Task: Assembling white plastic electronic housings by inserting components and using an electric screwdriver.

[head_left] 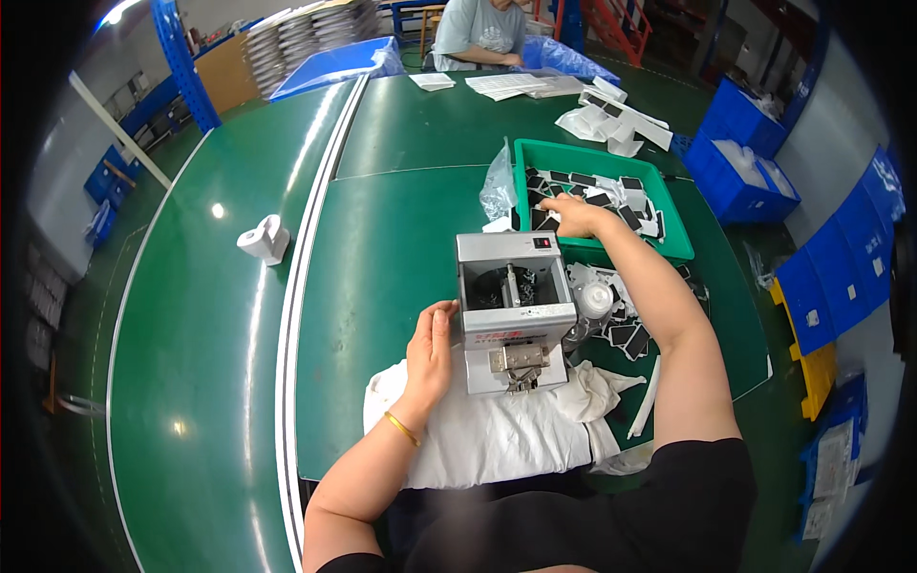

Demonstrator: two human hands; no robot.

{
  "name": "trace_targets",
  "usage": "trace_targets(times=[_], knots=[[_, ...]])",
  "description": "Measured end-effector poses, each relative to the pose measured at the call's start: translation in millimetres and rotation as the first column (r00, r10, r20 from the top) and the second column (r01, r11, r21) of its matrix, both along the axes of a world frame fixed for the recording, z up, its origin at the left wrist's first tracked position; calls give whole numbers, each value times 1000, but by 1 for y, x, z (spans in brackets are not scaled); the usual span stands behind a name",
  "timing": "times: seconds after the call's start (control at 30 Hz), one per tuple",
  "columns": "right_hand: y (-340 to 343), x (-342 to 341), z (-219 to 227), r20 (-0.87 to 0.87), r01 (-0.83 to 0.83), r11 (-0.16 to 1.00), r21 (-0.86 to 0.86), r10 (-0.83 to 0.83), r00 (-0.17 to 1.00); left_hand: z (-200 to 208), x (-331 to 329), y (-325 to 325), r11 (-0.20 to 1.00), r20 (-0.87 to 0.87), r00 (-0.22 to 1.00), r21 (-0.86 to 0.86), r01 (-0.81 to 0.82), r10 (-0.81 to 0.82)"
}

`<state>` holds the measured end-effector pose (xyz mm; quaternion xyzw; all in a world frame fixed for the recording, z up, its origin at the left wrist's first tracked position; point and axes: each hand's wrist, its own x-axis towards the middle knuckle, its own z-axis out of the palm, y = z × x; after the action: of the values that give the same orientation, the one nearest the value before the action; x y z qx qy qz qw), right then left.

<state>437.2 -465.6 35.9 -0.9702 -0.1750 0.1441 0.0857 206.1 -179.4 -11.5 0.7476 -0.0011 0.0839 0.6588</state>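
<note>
In front of me a grey metal box-shaped machine (516, 325) stands on a white cloth (487, 444). Its open top hopper holds small dark pieces, too small to tell apart, and a metal rod. My left hand (430, 353) lies along the machine's left side, fingers stretched out and holding nothing. Beyond the machine is a green bin (604, 153) with many small flat black and white parts (630, 202). Into its left side reaches my right hand (573, 216), fingers bent together among the parts. What they pinch, if anything, is hidden.
Right of the machine are a clear round container (596, 300) and loose black and white parts (626, 339). A white curved plastic piece (266, 240) stands on the green table's left part. A person (479, 36) sits across the table. Blue crates (750, 177) stand at right.
</note>
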Motion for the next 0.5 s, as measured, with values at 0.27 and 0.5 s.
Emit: trace_targets(times=[0.27, 0.5], knots=[[0, 5, -16, 82, 10, 999, 33, -13, 997, -2, 1, 1, 1000, -4, 1000, 0, -1, 1], [-4, 7, -16, 161, -37, 988, 153, 12, 987, 4, -1, 0, 1000, 0, 1000, 5, 1, -1]])
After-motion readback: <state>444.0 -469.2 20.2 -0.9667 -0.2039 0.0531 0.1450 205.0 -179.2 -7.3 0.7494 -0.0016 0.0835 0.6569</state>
